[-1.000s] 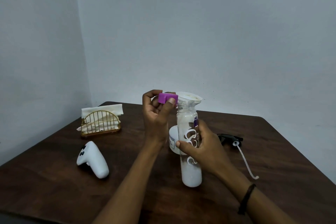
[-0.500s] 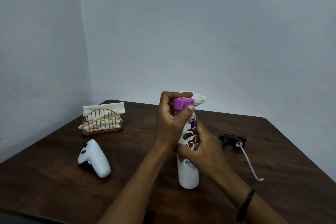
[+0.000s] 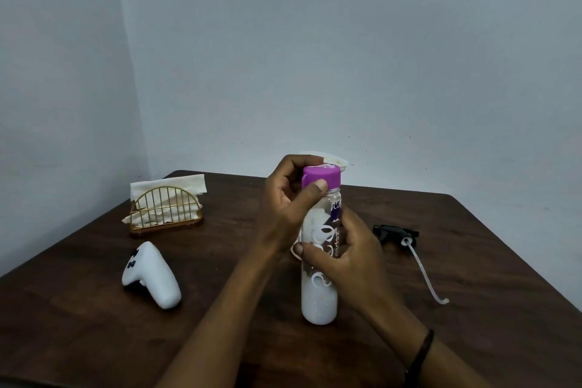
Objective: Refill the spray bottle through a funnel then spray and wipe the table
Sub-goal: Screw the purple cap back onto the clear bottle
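Observation:
A tall clear bottle (image 3: 318, 299) with white swirls and white liquid stands upright on the dark wooden table (image 3: 220, 324). My right hand (image 3: 346, 258) grips its middle. My left hand (image 3: 288, 208) pinches the purple cap (image 3: 322, 176), which sits on the bottle's neck. Just behind the cap the rim of a white funnel (image 3: 337, 161) shows, the rest hidden. The black spray head (image 3: 395, 233) with its white dip tube (image 3: 425, 274) lies on the table to the right. Paper napkins in a gold wire holder (image 3: 165, 208) stand at the back left.
A white hand-held controller (image 3: 151, 276) lies on the table to the left of the bottle. Grey walls meet in a corner behind the table. The table's right edge runs diagonally past the spray head.
My left hand carried the purple cap from beside the bottle's open mouth onto its neck. The small white container behind the bottle is now hidden by my hands.

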A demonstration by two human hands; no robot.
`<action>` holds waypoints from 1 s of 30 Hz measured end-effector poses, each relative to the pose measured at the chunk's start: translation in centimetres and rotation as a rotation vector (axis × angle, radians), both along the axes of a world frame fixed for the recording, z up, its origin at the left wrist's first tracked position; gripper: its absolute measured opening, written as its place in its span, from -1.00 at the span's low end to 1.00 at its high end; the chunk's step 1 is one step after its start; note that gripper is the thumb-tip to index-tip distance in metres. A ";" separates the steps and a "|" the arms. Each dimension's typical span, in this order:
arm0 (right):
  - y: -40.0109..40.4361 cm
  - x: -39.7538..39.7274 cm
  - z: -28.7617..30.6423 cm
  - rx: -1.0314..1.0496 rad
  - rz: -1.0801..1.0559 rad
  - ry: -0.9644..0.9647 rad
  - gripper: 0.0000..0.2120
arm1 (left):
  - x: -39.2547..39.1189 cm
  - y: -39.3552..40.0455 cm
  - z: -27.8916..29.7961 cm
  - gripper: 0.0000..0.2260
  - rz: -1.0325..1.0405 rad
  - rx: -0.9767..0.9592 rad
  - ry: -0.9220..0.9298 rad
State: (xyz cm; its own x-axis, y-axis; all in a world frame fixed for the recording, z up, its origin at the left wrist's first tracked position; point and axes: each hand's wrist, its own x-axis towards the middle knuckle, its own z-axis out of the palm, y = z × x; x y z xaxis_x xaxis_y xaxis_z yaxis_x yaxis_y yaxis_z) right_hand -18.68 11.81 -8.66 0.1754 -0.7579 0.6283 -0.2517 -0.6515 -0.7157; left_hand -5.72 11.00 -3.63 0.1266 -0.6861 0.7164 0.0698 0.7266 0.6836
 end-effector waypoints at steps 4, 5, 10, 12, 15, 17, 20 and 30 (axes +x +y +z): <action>0.0 0.0 -0.2 -0.013 -0.020 0.003 -0.59 | -0.7 0.2 0.2 -0.73 0.063 0.040 0.038; 0.0 0.0 -0.3 -0.010 -0.016 -0.005 -0.58 | -0.8 0.1 0.3 -0.78 0.044 0.055 0.027; 0.1 -0.3 -0.5 0.015 0.001 -0.023 -0.53 | -1.1 0.0 0.1 -0.75 -0.052 0.098 0.000; 0.1 -0.3 -0.5 0.021 0.007 -0.028 -0.54 | -1.4 0.2 0.2 -0.67 0.045 0.063 -0.035; -0.1 -0.4 -0.6 0.031 0.002 -0.026 -0.54 | -1.4 0.1 0.1 -0.72 0.069 0.084 0.005; -0.1 -0.4 -0.7 0.043 0.011 -0.026 -0.53 | -1.3 0.1 0.1 -0.74 -0.032 0.121 0.069; -0.2 -0.4 -0.9 0.050 0.009 -0.033 -0.53 | -1.5 0.1 0.1 -0.67 -0.108 0.154 0.115; -0.4 -0.6 -0.9 0.031 -0.016 0.003 -0.48 | -1.3 0.0 -0.1 -0.85 -0.027 0.020 0.067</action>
